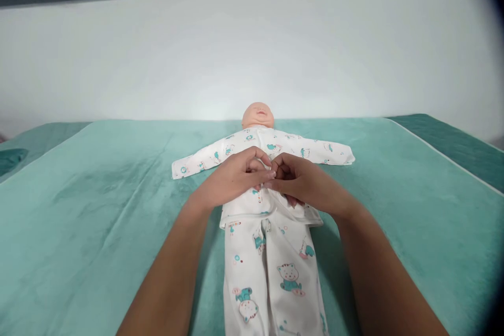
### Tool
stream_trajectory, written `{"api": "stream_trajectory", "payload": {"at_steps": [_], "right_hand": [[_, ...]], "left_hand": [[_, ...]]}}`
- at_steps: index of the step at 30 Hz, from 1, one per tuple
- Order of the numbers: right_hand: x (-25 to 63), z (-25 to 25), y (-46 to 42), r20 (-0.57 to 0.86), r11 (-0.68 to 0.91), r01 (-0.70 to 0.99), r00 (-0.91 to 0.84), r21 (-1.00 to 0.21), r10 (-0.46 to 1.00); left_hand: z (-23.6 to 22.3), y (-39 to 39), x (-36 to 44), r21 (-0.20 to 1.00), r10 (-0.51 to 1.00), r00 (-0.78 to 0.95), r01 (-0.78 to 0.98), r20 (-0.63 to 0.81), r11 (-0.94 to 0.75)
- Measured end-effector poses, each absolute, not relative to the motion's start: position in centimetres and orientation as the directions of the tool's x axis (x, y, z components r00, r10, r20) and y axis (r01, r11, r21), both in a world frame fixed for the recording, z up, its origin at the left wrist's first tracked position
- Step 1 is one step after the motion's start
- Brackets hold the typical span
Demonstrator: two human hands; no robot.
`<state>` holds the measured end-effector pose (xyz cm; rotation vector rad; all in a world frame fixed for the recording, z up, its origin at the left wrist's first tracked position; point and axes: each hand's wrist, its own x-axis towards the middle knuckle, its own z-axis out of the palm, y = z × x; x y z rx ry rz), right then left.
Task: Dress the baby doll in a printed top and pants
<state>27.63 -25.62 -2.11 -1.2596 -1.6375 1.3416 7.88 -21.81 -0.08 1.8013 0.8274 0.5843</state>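
A baby doll [258,114] lies on its back, dressed in a white printed shirt [240,143] and matching trousers [271,273]. The sleeves stretch out to both sides. Over the middle of the chest, my left hand [238,173] pinches the shirt front between thumb and fingers. My right hand [299,178] meets it there, also closed on the shirt front, with the fingertips of both hands touching or nearly so. Whatever small fastening may be between the fingertips is hidden. The shirt's hem overlaps the top of the trousers.
A teal plush blanket [110,210] with a few creases spreads under the doll. Darker green fabric [457,142] shows beyond its pale edge on the right. A white wall [252,47] stands close behind the doll's head.
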Motion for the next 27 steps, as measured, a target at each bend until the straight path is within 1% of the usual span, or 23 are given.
{"api": "stream_trajectory", "payload": {"at_steps": [6, 15, 20, 27], "right_hand": [[27.6, -2.0, -25.5, -0.087, 0.007, 0.28, -0.323, -0.96, 0.942], [27.7, -2.2, -25.3, -0.075, -0.014, 0.173, -0.35, -0.985, 0.934], [27.9, -2.3, -25.2, -0.057, -0.002, 0.146, -0.376, -0.989, 0.925], [28.0, -2.4, -25.1, -0.038, 0.001, 0.1, -0.386, -0.995, 0.922]], "left_hand": [[-0.5, -21.8, 8.0, 0.912, 0.793, 0.609, 0.322, 0.007, -0.255], [-0.9, -21.3, 7.9, 0.979, 0.756, 0.652, 0.116, 0.05, -0.165], [-1.2, -20.9, 7.6, 0.983, 0.762, 0.647, 0.121, 0.028, -0.139], [-1.2, -20.7, 7.5, 0.981, 0.746, 0.666, 0.125, 0.028, -0.149]]}}
